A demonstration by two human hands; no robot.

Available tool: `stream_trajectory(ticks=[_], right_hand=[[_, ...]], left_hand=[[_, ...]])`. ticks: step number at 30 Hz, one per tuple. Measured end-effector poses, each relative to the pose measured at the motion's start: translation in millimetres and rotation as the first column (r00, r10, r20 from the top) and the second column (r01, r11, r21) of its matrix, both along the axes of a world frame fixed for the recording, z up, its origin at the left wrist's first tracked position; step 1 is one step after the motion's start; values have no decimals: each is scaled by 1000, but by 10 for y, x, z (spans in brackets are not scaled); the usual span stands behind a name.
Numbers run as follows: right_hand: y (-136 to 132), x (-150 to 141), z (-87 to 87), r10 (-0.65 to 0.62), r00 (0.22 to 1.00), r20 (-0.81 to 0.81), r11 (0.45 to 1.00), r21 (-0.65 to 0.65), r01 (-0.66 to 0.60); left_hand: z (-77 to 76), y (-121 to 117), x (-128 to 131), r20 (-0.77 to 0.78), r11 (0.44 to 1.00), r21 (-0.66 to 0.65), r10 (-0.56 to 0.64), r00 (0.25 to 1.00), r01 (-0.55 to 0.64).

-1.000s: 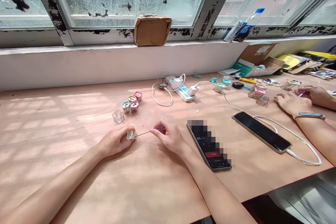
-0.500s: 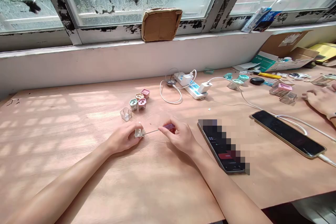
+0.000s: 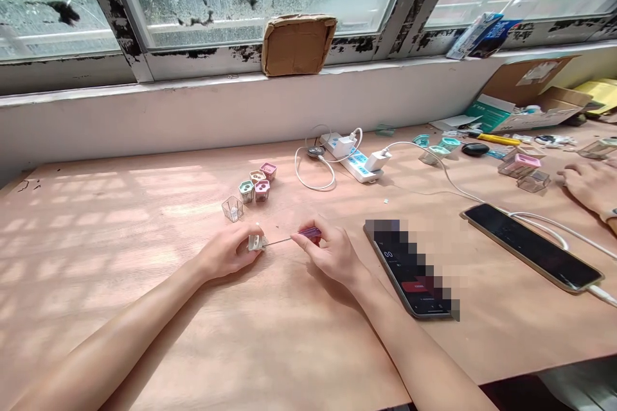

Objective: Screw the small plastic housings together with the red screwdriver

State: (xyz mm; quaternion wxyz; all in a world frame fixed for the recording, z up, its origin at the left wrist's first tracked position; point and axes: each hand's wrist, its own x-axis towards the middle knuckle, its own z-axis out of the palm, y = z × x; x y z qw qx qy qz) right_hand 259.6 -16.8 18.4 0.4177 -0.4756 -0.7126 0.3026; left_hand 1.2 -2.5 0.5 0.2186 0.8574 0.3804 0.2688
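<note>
My left hand pinches a small white plastic cube part against the table. My right hand grips a small screwdriver with a dark red handle; its thin metal shaft runs left and its tip meets the white part. Both hands rest on the wooden surface near the middle. Just beyond them stand a clear little cube and a cluster of small coloured cubes.
A phone lies right of my right hand, another phone on a white cable farther right. A power strip with chargers sits at the back. Another person's hand rests at the right edge among small parts and boxes. A cardboard box sits on the windowsill.
The view has shifted left, so the things on the right slid toward the edge. My hands keep the same hold on the white part and the screwdriver.
</note>
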Motion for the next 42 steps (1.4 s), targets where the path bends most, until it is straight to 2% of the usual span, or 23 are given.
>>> stream_trajectory(ticks=[7,10,21,35,42], right_hand=[[-9,36,-33,40,998,55,999,12,-41],[-17,25,-25,57,998,32,998,10,-57],[12,17,-32,5,1000,-5,1000,-18,-5],[35,3,-78,36,992,-118,995,-84,-46],[38,-21,-105,15,967,-253,991,-122,-47]], left_hand=[[9,-4,-6,0,1000,-13,-2,1000,2],[11,-5,-10,7,1000,-11,-3,1000,3],[-10,-3,-8,8,1000,-26,4,1000,-4],[25,-17,-5,5,1000,-5,-2,1000,2],[5,-19,7,8,999,-37,24,1000,-24]])
